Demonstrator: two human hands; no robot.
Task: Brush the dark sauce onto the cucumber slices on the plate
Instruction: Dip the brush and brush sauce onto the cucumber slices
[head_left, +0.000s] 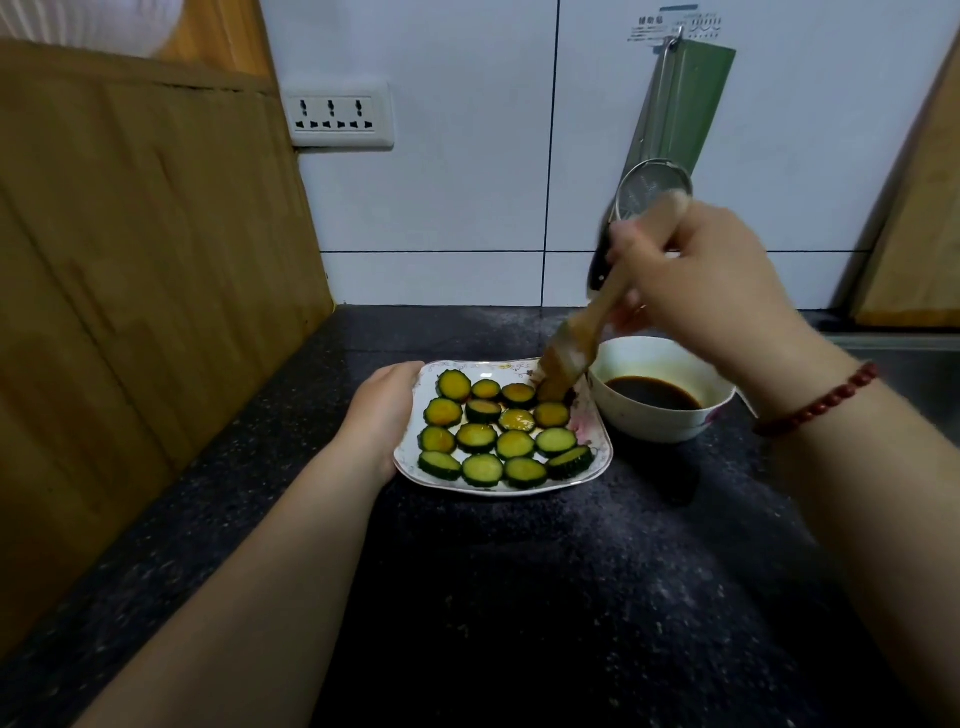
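The right hand (696, 280) is closed around the wooden handle of a brush (582, 332), angled so its bristles press down at the far right corner of the plate (597, 467), touching or just above a slice there; motion blur hides which. The left hand (387, 410) clasps the plate's left rim, probably to stop it sliding on the dark counter (519, 597) under the strokes. The bowl of dark sauce (654, 395) sits just beside the plate on the right, handy for reloading. The cucumber slices (501, 431) lie flat in rows: the far ones look amber and glossy, seemingly coated, while the nearest row looks pale green and bare.
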